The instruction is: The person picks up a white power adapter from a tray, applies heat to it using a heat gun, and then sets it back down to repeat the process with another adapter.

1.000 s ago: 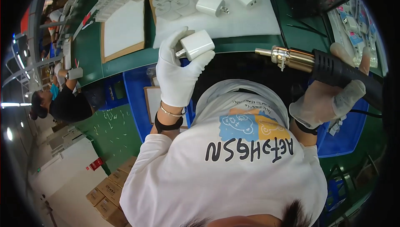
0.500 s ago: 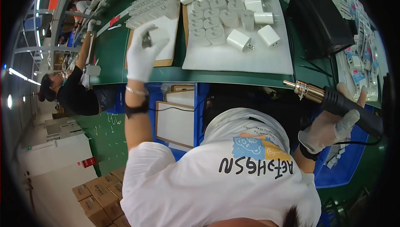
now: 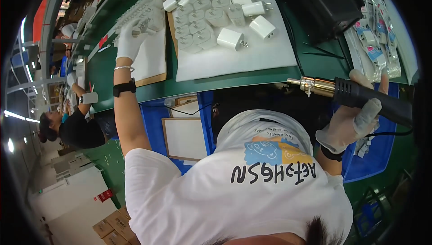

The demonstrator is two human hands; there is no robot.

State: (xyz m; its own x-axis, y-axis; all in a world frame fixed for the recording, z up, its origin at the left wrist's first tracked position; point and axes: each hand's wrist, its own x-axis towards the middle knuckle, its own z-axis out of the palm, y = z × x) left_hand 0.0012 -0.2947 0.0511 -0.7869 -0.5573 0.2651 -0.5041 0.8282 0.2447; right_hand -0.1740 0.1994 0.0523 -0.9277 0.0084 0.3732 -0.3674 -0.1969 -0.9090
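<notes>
While the gloved left hand stretches to the desk's far left edge, fingers closed on a small white charger, the right hand grips a heat gun whose brass nozzle points left along the near edge.

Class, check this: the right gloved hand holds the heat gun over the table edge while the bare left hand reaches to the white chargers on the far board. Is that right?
One thing is wrong: the left hand is not bare. The head view shows it in a white glove, like the right hand. The rest stands: the right hand holds the heat gun and the left reaches to the chargers on the board.
</notes>
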